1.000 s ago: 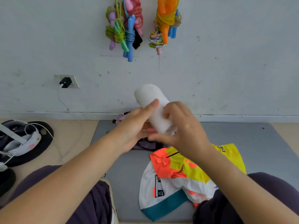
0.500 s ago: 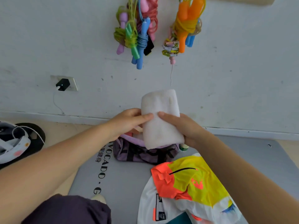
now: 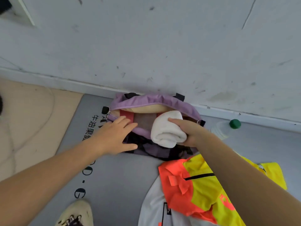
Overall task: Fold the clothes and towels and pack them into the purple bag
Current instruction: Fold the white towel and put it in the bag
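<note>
On a grey mat point(image 3: 122, 173), a purple bag point(image 3: 151, 100) gapes against the wall. The right hand point(image 3: 189, 131), fingers curled around a rolled white towel point(image 3: 167, 129), holds it at the opening; the left hand point(image 3: 114, 136), fingers spread, presses the bag's near edge.

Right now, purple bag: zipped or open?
Open. The purple bag gapes at its top; folded items show inside, and the right hand holds the rolled white towel at its mouth.
</note>
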Motion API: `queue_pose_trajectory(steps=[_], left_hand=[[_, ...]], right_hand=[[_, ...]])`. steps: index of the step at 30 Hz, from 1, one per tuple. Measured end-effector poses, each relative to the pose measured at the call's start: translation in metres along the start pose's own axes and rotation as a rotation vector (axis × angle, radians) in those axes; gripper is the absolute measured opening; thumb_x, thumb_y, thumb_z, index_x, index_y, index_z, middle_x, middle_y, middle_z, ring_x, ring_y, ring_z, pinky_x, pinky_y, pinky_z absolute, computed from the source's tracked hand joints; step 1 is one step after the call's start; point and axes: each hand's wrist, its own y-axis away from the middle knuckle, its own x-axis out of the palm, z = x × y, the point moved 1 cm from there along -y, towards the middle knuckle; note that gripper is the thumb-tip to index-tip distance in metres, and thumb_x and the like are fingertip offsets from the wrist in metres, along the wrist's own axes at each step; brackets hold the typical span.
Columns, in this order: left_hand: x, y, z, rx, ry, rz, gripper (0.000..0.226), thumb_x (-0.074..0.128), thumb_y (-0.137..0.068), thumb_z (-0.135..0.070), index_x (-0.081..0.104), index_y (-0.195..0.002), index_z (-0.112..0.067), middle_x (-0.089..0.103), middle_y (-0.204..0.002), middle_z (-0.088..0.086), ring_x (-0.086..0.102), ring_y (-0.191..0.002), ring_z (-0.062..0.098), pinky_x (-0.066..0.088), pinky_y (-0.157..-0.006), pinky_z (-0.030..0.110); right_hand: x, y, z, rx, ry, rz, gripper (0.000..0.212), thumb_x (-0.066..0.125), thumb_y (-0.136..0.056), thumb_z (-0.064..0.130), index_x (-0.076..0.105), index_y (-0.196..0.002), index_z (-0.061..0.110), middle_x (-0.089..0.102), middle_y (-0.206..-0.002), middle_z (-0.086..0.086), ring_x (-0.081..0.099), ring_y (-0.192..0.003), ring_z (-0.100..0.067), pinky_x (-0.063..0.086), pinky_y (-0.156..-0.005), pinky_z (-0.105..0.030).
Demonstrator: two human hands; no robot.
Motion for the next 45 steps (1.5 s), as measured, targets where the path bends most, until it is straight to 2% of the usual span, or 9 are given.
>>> queue_pose_trajectory(steps=[8, 11, 15, 19, 23, 28, 33, 38, 45], left_hand=[[-0.005, 0.033, 0.003, -0.023, 0.275, -0.397, 0.064, 0.04, -0.086, -0.068, 0.059, -0.129, -0.025, 0.066, -0.113, -0.006, 0.06, -0.101, 0.017, 0.045, -0.082, 0.03], [-0.011, 0.03, 0.007, -0.095, 0.217, -0.31, 0.075, 0.031, -0.083, -0.074, 0.055, -0.136, -0.026, 0.056, -0.135, -0.006, 0.056, -0.119, 0.016, 0.052, -0.087, 0.037], [-0.009, 0.018, 0.024, -0.148, -0.019, -0.133, 0.094, 0.015, -0.077, -0.084, 0.028, -0.152, -0.029, 0.029, -0.158, -0.008, 0.024, -0.144, 0.012, 0.04, -0.104, 0.038], [-0.005, 0.015, 0.03, -0.15, -0.038, -0.23, 0.098, 0.017, -0.078, -0.084, 0.006, -0.157, -0.026, 0.013, -0.164, -0.006, 0.037, -0.13, 0.018, 0.04, -0.096, 0.038], [-0.015, 0.013, 0.029, -0.17, -0.004, -0.339, 0.099, 0.026, -0.079, -0.08, 0.006, -0.158, -0.023, -0.008, -0.165, -0.004, 0.044, -0.117, 0.021, 0.042, -0.09, 0.037], [-0.013, 0.013, 0.032, -0.179, 0.036, -0.269, 0.092, 0.022, -0.077, -0.084, 0.01, -0.156, -0.037, -0.008, -0.165, -0.001, 0.037, -0.131, 0.025, 0.039, -0.099, 0.043], [0.0, 0.002, 0.027, -0.226, 0.102, -0.147, 0.094, 0.017, -0.074, -0.09, 0.03, -0.15, -0.036, 0.01, -0.165, 0.0, 0.029, -0.144, 0.024, 0.036, -0.106, 0.045], [-0.012, -0.02, 0.001, -0.253, 0.069, -0.334, 0.103, 0.02, -0.079, -0.086, 0.018, -0.153, -0.015, 0.003, -0.165, 0.002, 0.048, -0.131, 0.029, 0.053, -0.088, 0.043], [-0.015, -0.035, -0.028, -0.18, -0.031, -0.29, 0.102, 0.02, -0.079, -0.083, 0.021, -0.153, -0.013, -0.008, -0.165, -0.005, 0.061, -0.103, 0.023, 0.047, -0.058, 0.03]], right_hand=[[0.025, -0.07, 0.006, -0.438, -0.103, -0.075, 0.042, 0.064, -0.091, 0.012, 0.053, -0.132, 0.007, 0.065, -0.125, -0.015, 0.064, -0.112, -0.029, 0.053, -0.092, -0.046], [0.027, -0.079, -0.01, -0.352, 0.113, -0.278, 0.045, 0.072, -0.086, 0.016, 0.058, -0.127, 0.004, 0.065, -0.122, -0.016, 0.063, -0.11, -0.031, 0.05, -0.097, -0.049], [0.031, -0.078, -0.014, -0.265, 0.361, -0.185, 0.045, 0.078, -0.08, 0.023, 0.064, -0.118, 0.003, 0.069, -0.115, -0.013, 0.067, -0.103, -0.027, 0.053, -0.094, -0.043], [0.041, -0.079, -0.006, -0.224, 0.448, -0.015, 0.042, 0.077, -0.081, 0.031, 0.067, -0.115, 0.01, 0.072, -0.112, -0.007, 0.068, -0.103, -0.024, 0.052, -0.096, -0.044], [0.057, -0.08, -0.003, -0.088, 0.778, -0.197, 0.059, 0.076, -0.08, 0.041, 0.059, -0.122, 0.003, 0.063, -0.119, -0.009, 0.061, -0.106, -0.028, 0.05, -0.083, -0.037], [0.059, -0.07, -0.006, -0.324, 0.069, 0.145, 0.039, 0.068, -0.089, 0.02, 0.06, -0.124, 0.008, 0.068, -0.12, -0.012, 0.067, -0.108, -0.028, 0.055, -0.091, -0.04], [0.005, -0.057, -0.005, -0.378, 0.788, -0.375, 0.045, 0.067, -0.09, 0.027, 0.058, -0.128, 0.006, 0.064, -0.123, -0.014, 0.061, -0.111, -0.031, 0.046, -0.099, -0.04], [-0.039, -0.042, -0.01, -0.557, 0.934, -0.86, 0.049, 0.068, -0.086, 0.029, 0.057, -0.127, 0.004, 0.063, -0.123, -0.021, 0.057, -0.115, -0.038, 0.041, -0.095, -0.037], [-0.064, -0.068, -0.016, -0.277, 0.598, -0.614, 0.1, 0.068, -0.071, 0.069, 0.034, -0.15, 0.019, 0.038, -0.153, -0.008, 0.04, -0.136, -0.029, 0.031, -0.113, -0.044]])
